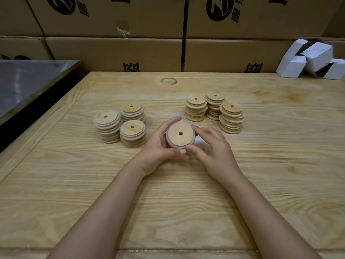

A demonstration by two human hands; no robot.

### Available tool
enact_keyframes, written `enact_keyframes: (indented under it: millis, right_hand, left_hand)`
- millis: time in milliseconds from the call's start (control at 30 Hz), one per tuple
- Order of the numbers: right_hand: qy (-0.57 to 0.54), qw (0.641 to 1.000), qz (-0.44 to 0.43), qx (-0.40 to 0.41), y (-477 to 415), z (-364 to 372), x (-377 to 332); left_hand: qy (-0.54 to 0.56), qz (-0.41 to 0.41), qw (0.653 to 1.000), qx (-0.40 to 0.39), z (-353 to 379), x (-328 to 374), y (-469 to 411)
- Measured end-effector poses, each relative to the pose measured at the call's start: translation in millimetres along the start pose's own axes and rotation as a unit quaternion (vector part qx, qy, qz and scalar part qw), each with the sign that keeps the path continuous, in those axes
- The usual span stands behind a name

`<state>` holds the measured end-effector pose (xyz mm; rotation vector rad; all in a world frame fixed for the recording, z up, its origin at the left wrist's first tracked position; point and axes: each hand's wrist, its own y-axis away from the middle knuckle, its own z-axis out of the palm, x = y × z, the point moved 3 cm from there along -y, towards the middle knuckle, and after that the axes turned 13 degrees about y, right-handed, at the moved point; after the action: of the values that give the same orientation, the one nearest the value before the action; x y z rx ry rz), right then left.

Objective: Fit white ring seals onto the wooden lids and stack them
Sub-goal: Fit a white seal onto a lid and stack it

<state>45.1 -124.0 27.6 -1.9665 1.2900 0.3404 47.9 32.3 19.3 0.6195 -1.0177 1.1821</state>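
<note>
A round wooden lid [179,132] with a small centre hole is held face up above the table's middle. A white ring seal [169,141] runs round its rim. My left hand [161,144] grips the lid from the left, fingers curled behind it and thumb at its lower edge. My right hand [212,148] pinches the lid's right and lower rim with curled fingers. Three stacks of lids with white seals [119,126] stand to the left. Three stacks of bare wooden lids [214,111] stand to the right.
The wooden table [168,193] has a raised border. A dark metal surface [28,83] lies at the left. Printed cardboard boxes [115,53] form a wall behind. Several white folded cartons [309,60] lie at the back right.
</note>
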Motion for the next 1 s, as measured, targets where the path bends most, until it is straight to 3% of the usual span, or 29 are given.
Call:
enact_keyframes:
  millis: [167,300,367,500,567,667,1000]
  right_hand:
    - [0.001,1.000,-0.002,-0.007,-1,2,1]
    - [0.004,1.000,-0.004,0.001,0,0,1]
    - [0.021,1.000,-0.010,0.009,1,0,1]
    - [0.046,0.999,-0.016,0.012,1,2,3]
    - [0.056,0.998,-0.014,0.013,1,3,5]
    - [0.069,0.997,-0.015,0.019,1,4,7]
    - [0.086,0.996,-0.009,0.018,0,3,9]
  left_hand:
    - [-0.155,0.085,0.980,0.088,-2,-2,-3]
    - [-0.264,0.177,0.938,0.139,-2,5,1]
    - [-0.328,0.248,0.890,0.199,-3,14,6]
    - [-0.451,0.348,0.751,0.333,-18,34,17]
    - [-0.479,0.317,0.714,0.400,-29,38,18]
    - [-0.485,0.231,0.697,0.475,-47,35,16]
    - [-0.543,0.182,0.648,0.502,-63,25,14]
